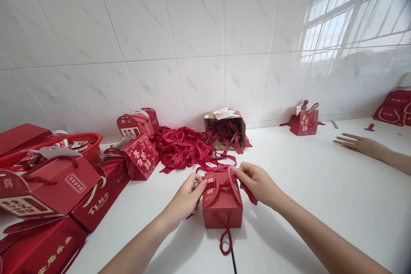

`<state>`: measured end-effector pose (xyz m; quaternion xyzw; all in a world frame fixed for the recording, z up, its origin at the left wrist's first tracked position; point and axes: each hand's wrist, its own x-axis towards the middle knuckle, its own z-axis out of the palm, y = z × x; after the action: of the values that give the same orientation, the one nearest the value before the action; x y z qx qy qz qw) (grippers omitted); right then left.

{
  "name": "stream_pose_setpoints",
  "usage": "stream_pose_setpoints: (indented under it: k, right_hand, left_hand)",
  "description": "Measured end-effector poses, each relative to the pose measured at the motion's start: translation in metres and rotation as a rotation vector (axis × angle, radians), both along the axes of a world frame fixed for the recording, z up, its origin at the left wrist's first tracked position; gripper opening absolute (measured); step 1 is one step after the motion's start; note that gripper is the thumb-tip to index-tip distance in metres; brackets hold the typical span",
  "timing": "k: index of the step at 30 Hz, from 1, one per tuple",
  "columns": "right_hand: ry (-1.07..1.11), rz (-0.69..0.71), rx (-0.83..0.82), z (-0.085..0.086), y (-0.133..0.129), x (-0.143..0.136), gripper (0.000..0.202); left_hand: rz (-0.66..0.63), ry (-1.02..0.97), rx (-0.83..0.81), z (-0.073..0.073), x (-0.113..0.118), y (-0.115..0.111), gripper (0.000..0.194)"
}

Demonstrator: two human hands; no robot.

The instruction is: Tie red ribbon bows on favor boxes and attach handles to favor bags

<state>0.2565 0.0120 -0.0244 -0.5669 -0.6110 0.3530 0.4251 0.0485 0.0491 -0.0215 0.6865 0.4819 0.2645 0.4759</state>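
Left fingers [199,186], right fingers [240,174] — both pinching red ribbon [249,195] — flank a red box [213,219].

L hand [186,197] & R hand [258,183] pinching, fingers bent, forearms [138,242] angled fwd/inward.

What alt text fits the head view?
The wearer's left hand and right hand work at the top flaps of a small red box on a white table. Behind it lie heaped red ribbon and a carton; more red boxes crowd the left, and another person's hand shows at right.

Packing workshop; heaped ribbon [181,146], many gift boxes [141,157]
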Motion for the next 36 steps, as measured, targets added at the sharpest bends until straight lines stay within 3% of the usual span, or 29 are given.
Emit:
stream_pose_setpoints:
  k: [3,5,12,16,23,27,31,36]
  right_hand:
    - [0.213,0.058,-0.153,-0.001,-0.002,0.011,0.045]
    - [0.234,0.094,-0.136,-0.003,-0.002,0.014,0.046]
    - [-0.052,0.049,0.039,-0.026,0.004,0.016,0.049]
    - [-0.226,0.062,0.05,-0.035,0.004,0.022,0.053]
    - [-0.272,0.128,0.057,-0.015,0.004,0.03,0.05]
    - [-0.261,0.179,0.065,-0.006,0.006,0.034,0.044]
    - [-0.243,0.155,0.206,-0.006,0.004,0.035,0.038]
    - [-0.33,0.1,0.417,-0.01,0.0,0.035,0.03]
  left_hand:
    - [-0.026,-0.02,-0.101,0.001,-0.011,0.004,0.042]
    - [-0.024,-0.037,-0.126,0.001,-0.014,0.007,0.045]
    - [0.004,-0.075,-0.15,-0.006,-0.014,0.008,0.05]
    - [0.007,-0.048,-0.135,-0.005,-0.02,0.005,0.048]
    - [0.009,-0.006,-0.012,0.007,-0.028,0.0,0.04]
    - [-0.084,0.088,0.165,0.019,-0.037,0.003,0.034]
    - [-0.093,0.136,0.248,0.021,-0.038,0.004,0.026]
    - [-0.043,0.035,0.205,0.019,-0.027,0.002,0.029]
